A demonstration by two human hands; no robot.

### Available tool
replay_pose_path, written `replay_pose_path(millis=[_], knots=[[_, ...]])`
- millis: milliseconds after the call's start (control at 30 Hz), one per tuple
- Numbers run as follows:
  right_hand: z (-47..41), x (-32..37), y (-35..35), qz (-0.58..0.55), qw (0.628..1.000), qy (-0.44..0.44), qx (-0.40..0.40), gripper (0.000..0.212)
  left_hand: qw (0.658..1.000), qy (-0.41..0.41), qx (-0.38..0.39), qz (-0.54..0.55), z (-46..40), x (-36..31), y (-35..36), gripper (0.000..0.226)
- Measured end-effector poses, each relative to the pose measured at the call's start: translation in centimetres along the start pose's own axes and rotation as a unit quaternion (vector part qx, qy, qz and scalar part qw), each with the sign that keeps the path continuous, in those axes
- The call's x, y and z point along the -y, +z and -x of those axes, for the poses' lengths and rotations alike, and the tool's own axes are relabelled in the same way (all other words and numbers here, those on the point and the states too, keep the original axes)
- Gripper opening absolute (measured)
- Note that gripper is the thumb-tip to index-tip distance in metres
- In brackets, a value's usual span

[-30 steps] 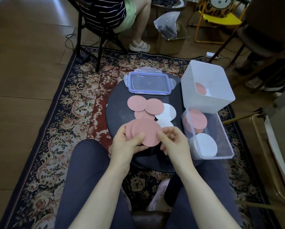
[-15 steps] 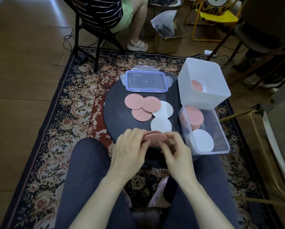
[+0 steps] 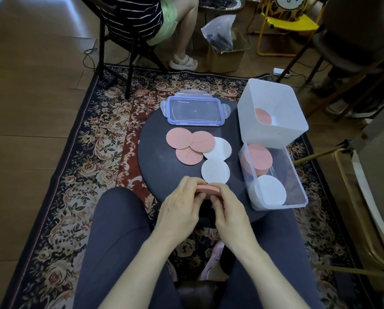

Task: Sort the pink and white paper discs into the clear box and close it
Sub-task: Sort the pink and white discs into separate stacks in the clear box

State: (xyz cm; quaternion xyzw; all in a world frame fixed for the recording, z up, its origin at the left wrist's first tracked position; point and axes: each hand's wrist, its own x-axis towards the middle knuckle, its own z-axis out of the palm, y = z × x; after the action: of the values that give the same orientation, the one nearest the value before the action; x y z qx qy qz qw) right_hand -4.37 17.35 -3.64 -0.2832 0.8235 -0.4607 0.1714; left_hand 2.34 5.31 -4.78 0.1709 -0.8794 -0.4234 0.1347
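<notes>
Now both hands, left [image 3: 179, 209] and right [image 3: 229, 211], grip a pink stack [image 3: 208, 188], squaring it; next it probably goes onto the pink pile in the clear box [image 3: 298, 184].

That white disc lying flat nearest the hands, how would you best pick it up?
Take the near white disc by its bare right edge, coming from above. It lies flat on the round table, so a pinch there likely works best; its far edge touches another white disc, and the hands cover its near edge.

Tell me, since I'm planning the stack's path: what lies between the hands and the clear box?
In the head view, only bare dark tabletop separates the held pink stack from the clear box; the nearest white disc lies further back.
</notes>
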Motion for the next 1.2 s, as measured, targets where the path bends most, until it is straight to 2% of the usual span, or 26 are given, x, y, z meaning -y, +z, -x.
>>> replay_pose_path(millis=[133, 267, 400, 500, 667, 767, 833, 933, 1000, 1067, 1133, 1200], knots=[[0.2, -0.3, -0.3, -0.027, 0.999, 0.03, -0.025, 0.033, 0.999, -0.011, -0.027, 0.012, 0.1, 0.1, -0.1, 0.011], [0.5, -0.7, -0.6, -0.052, 0.995, 0.04, -0.076, 0.022, 0.999, -0.017, -0.048, 0.013, 0.5, 0.4, -0.2, 0.014], [0.4, -0.6, -0.6, -0.046, 0.996, 0.035, -0.074, 0.014, 0.997, -0.007, -0.075, 0.001, 0.5, 0.3, -0.1, 0.021], [0.4, -0.2, -0.6, -0.058, 0.995, 0.043, -0.071, 0.01, 0.998, -0.007, -0.067, -0.006, 0.3, 0.2, 0.0, 0.015], [0.9, 1.3, -1.7, -0.103, 0.989, 0.019, -0.1, 0.017, 0.993, -0.045, -0.046, 0.097, -0.1, -1.0, -0.4, 0.008], [0.7, 1.6, -4.0, -0.11, 0.985, 0.018, -0.129, 0.02, 0.985, -0.053, -0.026, 0.164, -0.8, -3.1, -0.4, 0.018], [0.2, 1.4, -6.1, -0.125, 0.978, 0.033, -0.162, 0.021, 0.984, -0.046, -0.027, 0.169, -1.3, -4.2, 0.2, 0.028], [-1.2, 1.0, -9.9, -0.141, 0.96, 0.075, -0.23, 0.015, 0.995, 0.026, -0.022, 0.093, -1.7, -4.9, 1.5, 0.051], [-2.5, 0.5, -11.9, -0.118, 0.959, 0.104, -0.236, 0.006, 0.992, 0.128, -0.012, 0.001, -1.9, -4.9, 2.6, 0.049], [-3.9, -0.2, -12.7, -0.065, 0.963, 0.121, -0.23, 0.007, 0.975, 0.215, 0.011, -0.065, -1.8, -4.7, 3.8, 0.042], [-5.2, -0.9, -12.7, -0.02, 0.965, 0.134, -0.223, 0.007, 0.964, 0.247, 0.046, -0.087, -1.6, -4.6, 4.8, 0.037], [-6.2, -1.5, -12.3, 0.02, 0.964, 0.146, -0.221, 0.006, 0.963, 0.246, 0.062, -0.096, -1.2, -4.3, 5.2, 0.036]])
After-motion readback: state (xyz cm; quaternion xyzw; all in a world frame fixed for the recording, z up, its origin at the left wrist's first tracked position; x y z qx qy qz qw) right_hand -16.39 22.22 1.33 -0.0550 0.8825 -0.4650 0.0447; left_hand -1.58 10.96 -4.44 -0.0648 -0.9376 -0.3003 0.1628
